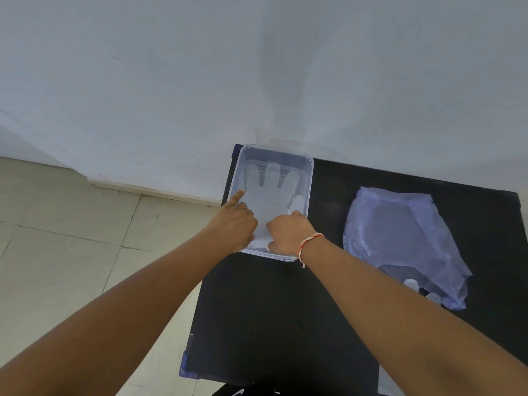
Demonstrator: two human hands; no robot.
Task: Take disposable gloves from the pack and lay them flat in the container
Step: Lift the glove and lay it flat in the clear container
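Head view: glove (270,192) flat in container (310,178), fingers toward wall; left hand (235,224), right hand (288,234) grips curled, pressing cuff.

Black table (285,310), clear container (310,178) at left, glove pack (400,238) right

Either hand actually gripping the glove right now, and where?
Cannot tell a grip. Both hands, left hand and right hand, press the glove near its cuff, inside the container.
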